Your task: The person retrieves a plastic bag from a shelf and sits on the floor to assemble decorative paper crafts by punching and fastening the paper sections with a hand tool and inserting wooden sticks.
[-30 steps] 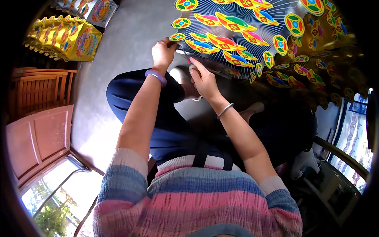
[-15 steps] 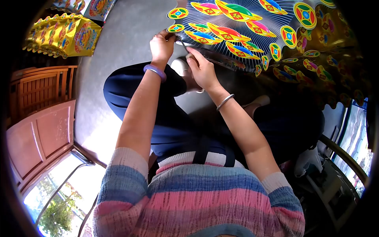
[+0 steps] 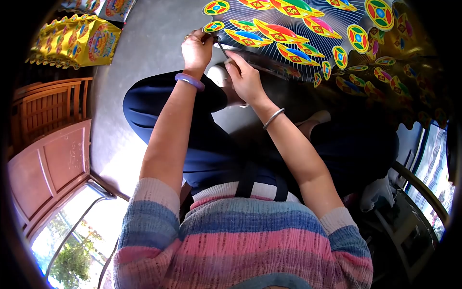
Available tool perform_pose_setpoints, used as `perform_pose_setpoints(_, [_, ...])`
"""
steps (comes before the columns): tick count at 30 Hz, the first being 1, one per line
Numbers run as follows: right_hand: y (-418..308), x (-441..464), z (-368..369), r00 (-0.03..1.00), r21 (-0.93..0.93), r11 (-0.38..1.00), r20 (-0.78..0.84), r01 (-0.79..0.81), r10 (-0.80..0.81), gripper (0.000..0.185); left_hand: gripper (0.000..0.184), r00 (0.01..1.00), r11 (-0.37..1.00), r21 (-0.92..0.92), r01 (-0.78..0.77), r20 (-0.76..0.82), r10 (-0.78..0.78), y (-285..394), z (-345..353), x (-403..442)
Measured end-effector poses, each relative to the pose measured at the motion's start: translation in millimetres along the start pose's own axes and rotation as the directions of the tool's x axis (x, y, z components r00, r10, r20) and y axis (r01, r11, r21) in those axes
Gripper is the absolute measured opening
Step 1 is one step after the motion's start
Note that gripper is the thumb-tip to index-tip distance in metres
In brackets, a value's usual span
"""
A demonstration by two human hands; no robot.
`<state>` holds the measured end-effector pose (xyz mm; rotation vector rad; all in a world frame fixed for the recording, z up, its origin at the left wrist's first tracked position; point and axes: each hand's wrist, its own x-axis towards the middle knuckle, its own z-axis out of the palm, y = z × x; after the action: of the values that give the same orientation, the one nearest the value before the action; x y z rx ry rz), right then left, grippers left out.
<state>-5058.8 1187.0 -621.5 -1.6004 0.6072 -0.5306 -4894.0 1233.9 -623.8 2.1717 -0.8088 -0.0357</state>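
Observation:
A shiny foil piece point(image 3: 308, 26) printed with colourful boat-like shapes and round medallions spreads out at the top. At its lower left corner, the fingers of my left hand point(image 3: 196, 52) are pinched together against the edge; just what lies between them is too small to make out. Closed round a thin dark rod-like tool point(image 3: 221, 49), my right hand point(image 3: 246, 81) sits to the right and slightly lower. The tool's far end reaches up to my left fingertips. Its exact kind is not clear.
More gold foil pieces point(image 3: 77, 41) stand at the upper left, above a wooden folding chair point(image 3: 45, 106). A pink panelled door point(image 3: 50, 166) is below that. Dark gold foil point(image 3: 394, 62) hangs on the right. My legs point(image 3: 159, 103) are under my arms.
Both hands keep nearly the same pose and grip. The foil piece's right side has shifted slightly to the right in view.

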Motion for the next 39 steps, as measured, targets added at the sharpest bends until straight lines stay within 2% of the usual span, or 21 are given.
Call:
perform_pose_setpoints(3, [-3,0,3,0.996,0.123,0.988,0.007,-0.09,0.09,0.032,0.016,1.0,1.0,-0.017,0.008,0.015,-0.008,-3,1,2])
perform_pose_setpoints(6, [4,3,5,0.998,0.009,0.999,-0.053,0.042,-0.042,0.032,0.018,0.999,0.994,-0.098,0.045,0.016,-0.044,-4,4,2])
perform_pose_setpoints(9, [5,1,3,0.984,-0.225,0.963,-0.058,0.15,-0.167,0.033,0.019,1.0,0.997,-0.082,0.003,0.002,-0.003,-3,2,1])
perform_pose_setpoints(12, [0,2,8,0.985,-0.102,0.985,-0.087,0.14,-0.149,0.034,0.017,1.0,0.999,-0.033,-0.018,-0.008,0.017,1,1,0])
perform_pose_setpoints(13, [-2,1,9,0.997,0.079,0.995,-0.045,-0.059,0.063,0.033,0.017,1.0,1.0,-0.015,-0.018,-0.002,0.018,2,0,0])
perform_pose_setpoints(15, [-26,2,6,0.891,0.385,0.805,0.145,-0.452,0.431,0.032,0.016,1.0,1.0,0.021,-0.021,0.008,0.021,3,-1,1])
perform_pose_setpoints(18, [-20,2,10,0.908,0.419,0.808,0.12,-0.413,0.402,0.03,0.014,1.0,1.0,0.011,-0.028,-0.01,0.028,4,0,0])
perform_pose_setpoints(19, [-11,3,13,0.979,0.217,0.958,-0.03,-0.19,0.201,0.03,0.014,1.0,1.0,0.006,-0.023,-0.008,0.023,4,0,0])
perform_pose_setpoints(20, [-4,5,15,0.991,-0.028,0.999,-0.126,0.038,-0.041,0.03,0.014,1.0,1.0,0.001,-0.019,-0.007,0.019,4,0,0])
perform_pose_setpoints(21, [4,5,17,0.943,-0.285,0.927,-0.157,0.243,-0.295,0.03,0.014,1.0,1.0,-0.004,-0.015,-0.006,0.015,4,0,0])
perform_pose_setpoints(24, [4,4,20,0.984,-0.127,0.987,-0.131,0.102,-0.119,0.031,0.014,0.999,0.998,0.051,-0.04,0.0,0.041,3,0,1])
perform_pose_setpoints(25, [1,3,18,0.989,0.13,0.984,-0.065,-0.124,0.133,0.031,0.015,1.0,0.998,0.051,-0.028,0.003,0.028,3,0,2])
perform_pose_setpoints(26, [-17,4,12,0.933,0.357,0.865,0.06,-0.352,0.354,0.03,0.015,1.0,0.999,0.052,-0.016,0.007,0.016,4,1,1])
perform_pose_setpoints(27, [-28,5,8,0.825,0.526,0.647,0.23,-0.552,0.517,0.03,0.016,1.0,0.999,0.052,-0.005,0.009,0.005,4,1,2])
perform_pose_setpoints(30, [-27,4,12,0.878,0.471,0.747,0.154,-0.469,0.454,0.031,0.014,0.997,0.996,0.069,-0.063,-0.033,0.066,4,2,1])
perform_pose_setpoints(31, [-17,4,14,0.965,0.274,0.928,0.0,-0.254,0.264,0.032,0.014,0.997,0.995,0.071,-0.066,-0.036,0.068,3,2,1])
perform_pose_setpoints(32, [0,6,18,0.994,0.029,0.999,-0.102,-0.025,0.028,0.033,0.014,0.997,0.995,0.073,-0.067,-0.04,0.07,3,2,1])
perform_pose_setpoints(33, [7,6,20,0.964,-0.234,0.954,-0.139,0.189,-0.225,0.034,0.014,0.996,0.995,0.075,-0.068,-0.043,0.072,3,2,1])
perform_pose_setpoints(36, [8,7,25,0.991,-0.044,0.998,-0.124,0.053,-0.058,0.034,0.013,0.999,0.996,0.075,-0.039,-0.021,0.041,6,1,1])
perform_pose_setpoints(37, [6,8,22,0.987,0.213,0.966,-0.045,-0.144,0.157,0.034,0.013,0.999,0.997,0.068,-0.04,-0.021,0.041,7,0,0])
perform_pose_setpoints(39, [-24,11,9,0.846,0.598,0.612,0.251,-0.517,0.47,0.033,0.013,0.999,0.998,0.054,-0.041,-0.021,0.042,8,0,0])
